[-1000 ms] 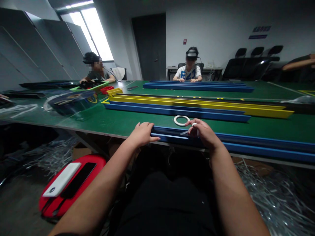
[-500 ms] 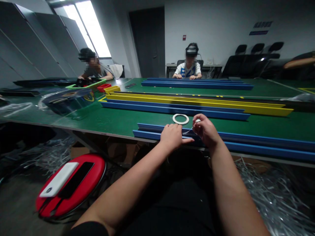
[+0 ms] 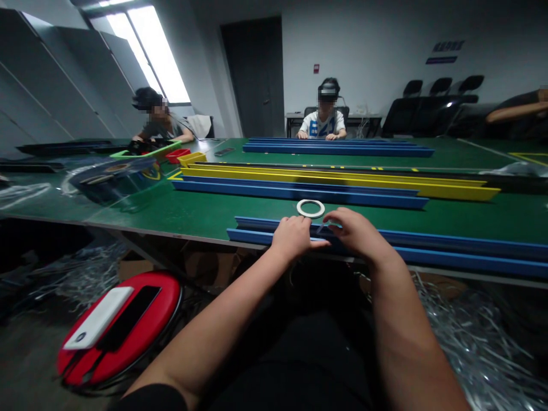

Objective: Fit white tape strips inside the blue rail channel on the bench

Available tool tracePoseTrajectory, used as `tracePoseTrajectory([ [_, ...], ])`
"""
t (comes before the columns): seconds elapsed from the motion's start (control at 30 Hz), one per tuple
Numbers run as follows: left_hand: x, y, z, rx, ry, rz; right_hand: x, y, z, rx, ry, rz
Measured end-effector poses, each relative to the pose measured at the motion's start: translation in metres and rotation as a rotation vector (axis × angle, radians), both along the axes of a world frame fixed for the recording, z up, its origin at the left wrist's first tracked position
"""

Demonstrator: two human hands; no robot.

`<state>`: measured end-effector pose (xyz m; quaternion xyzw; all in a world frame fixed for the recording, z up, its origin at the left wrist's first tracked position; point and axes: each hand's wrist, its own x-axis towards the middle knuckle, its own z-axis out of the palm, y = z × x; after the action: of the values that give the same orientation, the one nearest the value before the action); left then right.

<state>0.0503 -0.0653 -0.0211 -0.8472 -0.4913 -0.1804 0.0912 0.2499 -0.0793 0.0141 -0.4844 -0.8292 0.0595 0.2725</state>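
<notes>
Blue rail (image 3: 449, 244) lies along near edge of green table (image 3: 265, 216), open channel facing up, both ends running out past the hands. Left hand (image 3: 292, 237) on top of rail near its left end: fingers bent over the channel, touching, thumb spread away from them along the near wall. Can't tell if it grips or just presses. Right hand (image 3: 357, 233) over same rail, just right of left hand. Thumb and index curled, tips close; pale strip (image 3: 320, 228) sits at those tips, slanting down-left into the channel, between the two hands. Firm pinch or loose, can't tell; other fingers and palm hidden. White ring (image 3: 310, 209) flat on table just beyond left fingers, apart from rail. Farther out, another blue rail (image 3: 295, 193), then yellow rail (image 3: 342, 181), roughly parallel, well clear of both hands.
</notes>
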Motion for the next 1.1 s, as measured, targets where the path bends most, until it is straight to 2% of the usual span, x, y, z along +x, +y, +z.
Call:
tracePoseTrajectory([
  [0.1, -0.021, 0.002, 0.001, 0.005, 0.014, 0.023, 0.009, 0.003, -0.007, 0.019, -0.079, -0.057],
  [0.2, -0.055, 0.006, 0.002, 0.014, 0.023, 0.042, 0.007, 0.004, -0.011, 0.052, -0.091, -0.094],
  [0.37, -0.115, 0.013, 0.002, 0.007, 0.049, 0.07, -0.015, 0.002, -0.017, 0.103, -0.072, -0.133],
  [0.5, -0.143, 0.017, 0.0, 0.002, 0.064, 0.064, -0.03, 0.002, -0.024, 0.074, -0.122, -0.161],
  [0.6, -0.149, 0.017, 0.0, 0.006, 0.07, 0.049, -0.034, 0.006, -0.024, 0.031, -0.052, -0.104],
  [0.77, -0.145, 0.015, -0.002, 0.03, 0.065, 0.086, -0.028, 0.009, -0.017, -0.124, 0.131, 0.016],
  [0.87, -0.144, 0.014, -0.004, 0.049, 0.059, 0.097, -0.026, 0.011, -0.014, -0.131, 0.111, 0.046],
  [0.97, -0.144, 0.014, -0.006, 0.067, 0.054, 0.096, -0.026, 0.014, -0.015, -0.119, 0.094, 0.015],
  [1.1, -0.144, 0.013, -0.007, 0.082, 0.053, 0.092, -0.028, 0.015, -0.017, -0.205, 0.203, -0.108],
])
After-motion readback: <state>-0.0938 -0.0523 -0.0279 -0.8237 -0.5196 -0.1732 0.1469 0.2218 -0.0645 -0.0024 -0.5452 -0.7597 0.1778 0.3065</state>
